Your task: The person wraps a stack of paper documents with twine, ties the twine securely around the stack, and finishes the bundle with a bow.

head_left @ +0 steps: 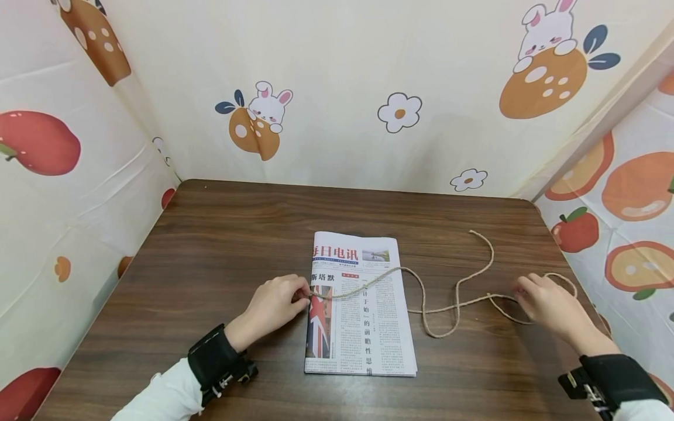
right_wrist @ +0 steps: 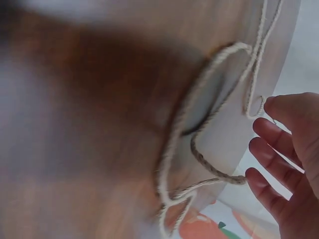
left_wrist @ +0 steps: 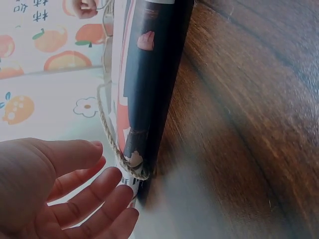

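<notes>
A folded newspaper lies on the brown wooden table. Thin twine crosses over it and bends round its left edge, as the twine in the left wrist view shows; another length comes out at the right edge. Beside the left edge is my left hand, its fingers loosely bent close to the twine; whether they touch it I cannot tell. To the right, my right hand hovers by the loose twine loops. In the right wrist view its fingers are spread, one tip close to the twine.
Loose twine trails between the newspaper and my right hand, with one end farther back. A pale printed curtain stands along the table's back edge, and fruit-patterned cloth hangs at the right. Both wrists wear black straps.
</notes>
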A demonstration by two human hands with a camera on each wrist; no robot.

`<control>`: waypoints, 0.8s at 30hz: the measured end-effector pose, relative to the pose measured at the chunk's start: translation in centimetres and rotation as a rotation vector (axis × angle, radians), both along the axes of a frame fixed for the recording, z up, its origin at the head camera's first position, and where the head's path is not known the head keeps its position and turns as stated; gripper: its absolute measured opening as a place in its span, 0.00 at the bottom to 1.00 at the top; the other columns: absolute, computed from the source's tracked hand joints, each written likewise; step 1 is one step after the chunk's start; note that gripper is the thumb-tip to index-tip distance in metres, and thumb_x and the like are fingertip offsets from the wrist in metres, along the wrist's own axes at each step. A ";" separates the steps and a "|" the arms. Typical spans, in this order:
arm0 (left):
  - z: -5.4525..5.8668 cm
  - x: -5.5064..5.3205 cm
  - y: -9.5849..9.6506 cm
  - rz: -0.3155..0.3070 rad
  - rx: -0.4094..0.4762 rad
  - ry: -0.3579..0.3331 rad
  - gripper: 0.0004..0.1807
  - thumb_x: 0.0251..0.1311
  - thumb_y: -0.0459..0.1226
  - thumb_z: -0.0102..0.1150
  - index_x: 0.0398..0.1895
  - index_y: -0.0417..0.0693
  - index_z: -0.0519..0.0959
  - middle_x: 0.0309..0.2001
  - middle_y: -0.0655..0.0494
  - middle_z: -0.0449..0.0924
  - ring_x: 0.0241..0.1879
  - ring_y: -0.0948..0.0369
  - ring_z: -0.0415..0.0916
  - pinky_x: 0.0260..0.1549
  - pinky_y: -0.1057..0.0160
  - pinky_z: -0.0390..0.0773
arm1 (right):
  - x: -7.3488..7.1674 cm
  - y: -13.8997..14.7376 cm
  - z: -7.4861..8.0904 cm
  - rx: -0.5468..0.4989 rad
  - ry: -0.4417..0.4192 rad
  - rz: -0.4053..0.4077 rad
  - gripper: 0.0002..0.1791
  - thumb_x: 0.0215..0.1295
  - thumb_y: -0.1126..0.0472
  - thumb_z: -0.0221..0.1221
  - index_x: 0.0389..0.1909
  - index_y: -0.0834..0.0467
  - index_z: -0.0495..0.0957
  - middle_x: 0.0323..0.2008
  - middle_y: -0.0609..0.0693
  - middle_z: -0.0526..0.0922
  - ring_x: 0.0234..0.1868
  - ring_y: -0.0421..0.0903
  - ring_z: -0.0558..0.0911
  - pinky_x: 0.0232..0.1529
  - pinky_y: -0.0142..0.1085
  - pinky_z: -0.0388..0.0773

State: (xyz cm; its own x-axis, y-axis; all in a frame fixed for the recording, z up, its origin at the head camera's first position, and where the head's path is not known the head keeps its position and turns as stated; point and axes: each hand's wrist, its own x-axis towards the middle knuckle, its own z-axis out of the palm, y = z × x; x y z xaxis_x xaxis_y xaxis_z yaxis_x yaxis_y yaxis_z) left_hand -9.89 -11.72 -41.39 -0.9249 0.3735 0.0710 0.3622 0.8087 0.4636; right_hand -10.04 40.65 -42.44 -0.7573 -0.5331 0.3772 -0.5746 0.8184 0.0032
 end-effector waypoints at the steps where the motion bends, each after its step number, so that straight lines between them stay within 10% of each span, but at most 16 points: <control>1: 0.0 0.0 0.0 0.000 0.002 0.000 0.04 0.49 0.36 0.65 0.24 0.54 0.78 0.23 0.65 0.72 0.21 0.69 0.64 0.21 0.69 0.65 | 0.3 0.0 -0.1 -0.006 0.014 0.007 0.31 0.68 0.41 0.35 0.25 0.58 0.76 0.22 0.47 0.74 0.20 0.45 0.74 0.19 0.39 0.69; 13: 0.6 0.2 1.1 -0.054 0.015 0.022 0.06 0.49 0.37 0.66 0.24 0.56 0.77 0.22 0.67 0.69 0.21 0.70 0.63 0.20 0.70 0.63 | 2.8 -0.2 -1.8 -0.063 0.054 0.059 0.29 0.67 0.41 0.33 0.22 0.56 0.74 0.21 0.42 0.71 0.20 0.38 0.71 0.20 0.30 0.65; 24: 1.5 0.2 5.0 -0.254 -0.008 0.098 0.03 0.52 0.38 0.63 0.28 0.53 0.79 0.27 0.64 0.75 0.26 0.68 0.69 0.24 0.70 0.69 | 3.5 -0.3 -2.8 -0.071 0.040 0.028 0.31 0.67 0.40 0.33 0.24 0.57 0.74 0.22 0.43 0.72 0.22 0.42 0.74 0.23 0.34 0.68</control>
